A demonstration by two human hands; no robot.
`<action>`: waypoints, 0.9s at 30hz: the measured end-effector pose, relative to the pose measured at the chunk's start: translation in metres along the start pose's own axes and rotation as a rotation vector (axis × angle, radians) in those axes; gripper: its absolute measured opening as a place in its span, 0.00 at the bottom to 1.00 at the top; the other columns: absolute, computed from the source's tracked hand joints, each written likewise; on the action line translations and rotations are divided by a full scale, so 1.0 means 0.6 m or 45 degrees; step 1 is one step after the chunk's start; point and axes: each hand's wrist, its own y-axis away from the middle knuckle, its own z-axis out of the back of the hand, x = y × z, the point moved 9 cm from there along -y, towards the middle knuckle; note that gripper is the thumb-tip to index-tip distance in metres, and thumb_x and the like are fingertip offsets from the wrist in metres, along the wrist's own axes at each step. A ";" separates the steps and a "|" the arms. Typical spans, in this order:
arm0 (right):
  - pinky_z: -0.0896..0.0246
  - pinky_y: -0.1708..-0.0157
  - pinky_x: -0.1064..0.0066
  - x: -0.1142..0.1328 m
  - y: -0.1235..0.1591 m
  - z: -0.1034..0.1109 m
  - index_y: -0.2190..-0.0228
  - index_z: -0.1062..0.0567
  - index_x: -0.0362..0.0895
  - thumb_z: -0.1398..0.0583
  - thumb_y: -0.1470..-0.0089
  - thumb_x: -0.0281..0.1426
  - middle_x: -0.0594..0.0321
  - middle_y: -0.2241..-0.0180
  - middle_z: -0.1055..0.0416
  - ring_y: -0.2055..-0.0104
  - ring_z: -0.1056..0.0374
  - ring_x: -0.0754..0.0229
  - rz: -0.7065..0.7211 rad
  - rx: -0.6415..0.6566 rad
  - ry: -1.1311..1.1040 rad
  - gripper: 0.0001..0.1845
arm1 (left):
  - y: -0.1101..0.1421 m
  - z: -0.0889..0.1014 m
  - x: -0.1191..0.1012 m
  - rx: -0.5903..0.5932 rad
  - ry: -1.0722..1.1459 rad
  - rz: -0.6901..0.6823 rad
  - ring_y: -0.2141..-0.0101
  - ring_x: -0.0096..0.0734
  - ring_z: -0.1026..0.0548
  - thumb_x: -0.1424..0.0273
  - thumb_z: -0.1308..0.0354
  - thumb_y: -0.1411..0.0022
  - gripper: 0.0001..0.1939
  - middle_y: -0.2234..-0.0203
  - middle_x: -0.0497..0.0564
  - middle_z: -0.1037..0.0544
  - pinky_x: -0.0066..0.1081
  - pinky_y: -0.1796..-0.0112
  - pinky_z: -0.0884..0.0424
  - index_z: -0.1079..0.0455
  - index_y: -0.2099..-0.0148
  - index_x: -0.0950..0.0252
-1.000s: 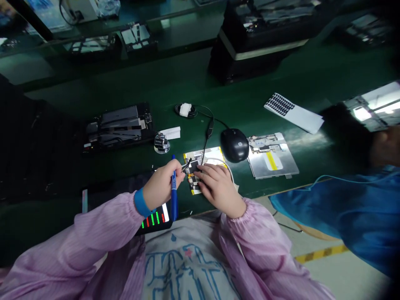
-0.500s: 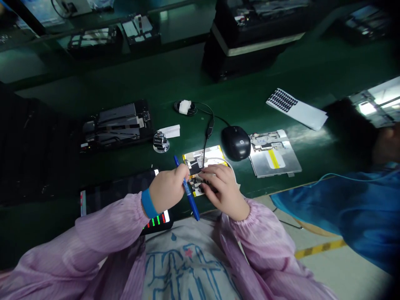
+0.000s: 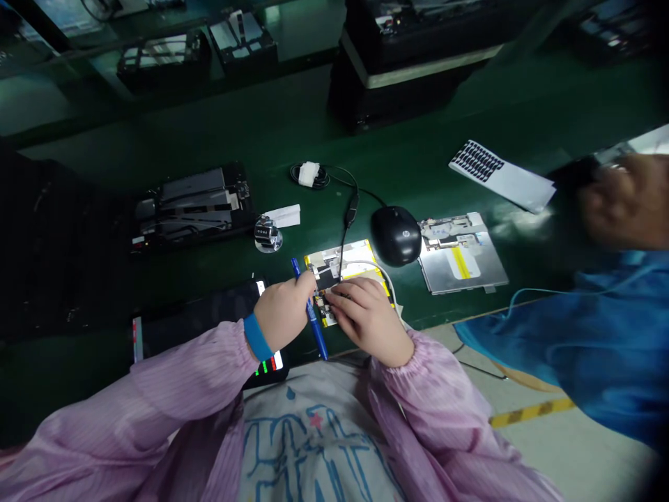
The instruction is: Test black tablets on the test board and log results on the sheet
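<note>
Co-worker's hand (image 3: 627,199) shifted; open device (image 3: 360,253) on green table (image 3: 412,153).

Pretty dim overall, whitish glare on the glossy dark green tabletop (image 3: 293,139), right edge blurry, corners nearly black.

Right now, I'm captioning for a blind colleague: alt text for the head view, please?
Left hand, holding a blue pen, and right hand work on a yellow-edged electronic assembly beside a black mouse on a green bench.
</note>
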 end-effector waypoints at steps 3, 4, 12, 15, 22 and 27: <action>0.37 0.54 0.56 0.001 0.000 -0.001 0.55 0.26 0.45 0.45 0.40 0.27 0.56 0.58 0.26 0.54 0.34 0.53 0.008 0.008 0.031 0.13 | 0.002 0.003 0.003 -0.060 0.065 -0.009 0.74 0.35 0.25 0.75 0.52 0.37 0.06 0.77 0.49 0.27 0.30 0.75 0.40 0.38 0.66 0.62; 0.37 0.54 0.56 0.001 0.001 -0.002 0.56 0.26 0.45 0.45 0.40 0.27 0.56 0.58 0.26 0.54 0.34 0.53 0.015 0.008 0.042 0.12 | 0.002 0.003 0.004 -0.072 0.083 -0.011 0.74 0.35 0.25 0.75 0.51 0.37 0.06 0.77 0.49 0.27 0.30 0.75 0.40 0.38 0.67 0.62; 0.38 0.53 0.55 0.003 0.002 -0.003 0.55 0.26 0.44 0.45 0.40 0.27 0.56 0.58 0.26 0.53 0.34 0.52 0.024 0.012 0.075 0.13 | 0.000 -0.008 0.005 -0.009 0.063 0.022 0.74 0.36 0.24 0.76 0.53 0.36 0.06 0.77 0.50 0.26 0.30 0.76 0.41 0.38 0.66 0.62; 0.38 0.53 0.55 0.006 0.002 -0.003 0.54 0.26 0.43 0.44 0.41 0.27 0.56 0.58 0.26 0.53 0.34 0.52 0.037 0.010 0.089 0.13 | -0.001 -0.012 0.004 0.027 0.040 0.037 0.73 0.37 0.24 0.75 0.54 0.35 0.07 0.77 0.51 0.25 0.30 0.76 0.41 0.38 0.66 0.62; 0.39 0.51 0.55 0.012 0.003 -0.011 0.53 0.26 0.41 0.44 0.40 0.28 0.55 0.58 0.27 0.53 0.36 0.52 0.093 0.040 0.207 0.14 | -0.001 -0.013 0.005 0.086 0.011 0.083 0.71 0.38 0.22 0.75 0.55 0.34 0.07 0.75 0.52 0.24 0.29 0.74 0.37 0.36 0.63 0.63; 0.40 0.50 0.55 0.017 0.004 -0.017 0.54 0.26 0.39 0.44 0.40 0.28 0.53 0.57 0.27 0.52 0.37 0.51 0.083 0.054 0.281 0.14 | -0.001 -0.019 0.003 0.132 0.031 0.088 0.70 0.39 0.22 0.76 0.55 0.35 0.07 0.74 0.52 0.23 0.30 0.73 0.36 0.36 0.62 0.64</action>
